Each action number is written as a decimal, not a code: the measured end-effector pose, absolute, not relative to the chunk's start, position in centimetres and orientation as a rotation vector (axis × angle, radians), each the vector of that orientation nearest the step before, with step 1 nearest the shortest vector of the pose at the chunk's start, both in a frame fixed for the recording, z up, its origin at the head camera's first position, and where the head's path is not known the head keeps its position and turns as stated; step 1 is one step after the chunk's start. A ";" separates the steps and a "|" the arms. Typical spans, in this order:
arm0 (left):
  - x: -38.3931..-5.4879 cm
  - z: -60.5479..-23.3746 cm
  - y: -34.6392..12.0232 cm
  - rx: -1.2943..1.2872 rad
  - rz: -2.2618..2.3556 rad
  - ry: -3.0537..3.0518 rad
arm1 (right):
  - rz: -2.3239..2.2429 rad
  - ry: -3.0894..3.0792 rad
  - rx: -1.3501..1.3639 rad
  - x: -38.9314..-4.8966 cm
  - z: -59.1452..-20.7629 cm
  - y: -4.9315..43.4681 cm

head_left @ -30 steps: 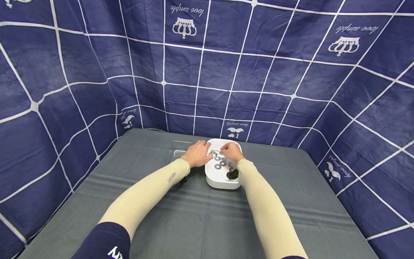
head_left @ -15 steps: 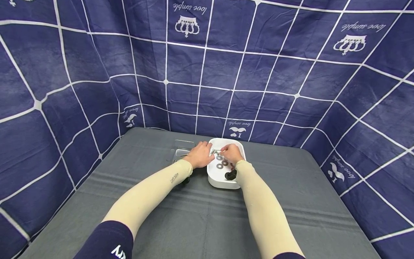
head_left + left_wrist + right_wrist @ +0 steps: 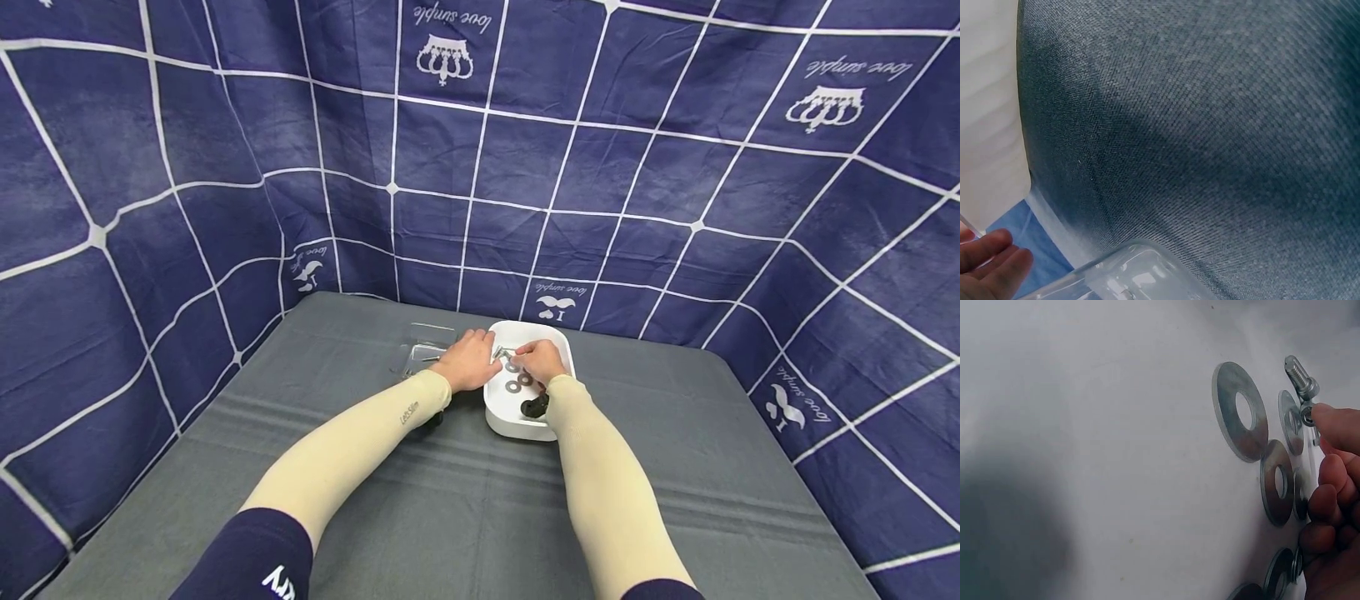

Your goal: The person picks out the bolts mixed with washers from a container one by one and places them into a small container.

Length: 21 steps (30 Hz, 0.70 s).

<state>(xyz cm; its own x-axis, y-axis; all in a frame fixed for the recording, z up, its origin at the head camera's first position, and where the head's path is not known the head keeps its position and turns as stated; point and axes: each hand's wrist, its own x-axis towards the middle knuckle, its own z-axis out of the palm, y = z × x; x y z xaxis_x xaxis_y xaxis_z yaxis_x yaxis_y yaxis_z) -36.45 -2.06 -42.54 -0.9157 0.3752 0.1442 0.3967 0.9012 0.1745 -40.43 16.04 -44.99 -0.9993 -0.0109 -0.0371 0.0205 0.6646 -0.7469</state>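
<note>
A white tray (image 3: 517,429) holds several flat metal washers (image 3: 513,387) and a few small bolts (image 3: 504,354) near its far left side. My right hand (image 3: 542,360) reaches into the tray, fingers curled, thumb and forefinger pinching at a bolt (image 3: 1309,414). Another bolt (image 3: 1299,376) lies just beyond the thumb in the right wrist view. My left hand (image 3: 467,360) lies over the tray's left rim, thumb toward the inside. Its fingers (image 3: 1007,275) look extended and relaxed beside the tray wall in the left wrist view.
A clear plastic box (image 3: 420,360) with small metal pieces stands left of the left hand, a clear lid-like piece (image 3: 433,327) behind it. A black thing (image 3: 535,407) shows beside the right sleeve. Behind the grey cloth-covered table (image 3: 420,500) hangs a blue curtain (image 3: 570,167).
The head view has shifted slightly, so everything sits a little further right. The right hand's fingertips stay among the bolts; the left hand stays at the tray's rim.
</note>
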 end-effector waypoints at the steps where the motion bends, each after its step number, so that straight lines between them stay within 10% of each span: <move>1: -36.4 -42.6 -2.1 -0.603 -0.314 -2.959 | -1.274 2.829 0.013 -40.4 -45.0 16.0; 21: -36.3 -42.4 -2.0 -0.589 -0.309 -2.962 | -1.300 2.848 0.011 -41.2 -45.8 15.6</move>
<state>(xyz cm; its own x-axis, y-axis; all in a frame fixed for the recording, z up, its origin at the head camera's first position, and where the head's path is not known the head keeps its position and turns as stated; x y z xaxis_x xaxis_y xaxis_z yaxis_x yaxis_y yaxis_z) -36.34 -2.03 -42.38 -0.9193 0.3668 0.1426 0.3883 0.9043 0.1775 -41.17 15.60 -45.83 -0.9999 0.0021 -0.0128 0.0110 0.6550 -0.7556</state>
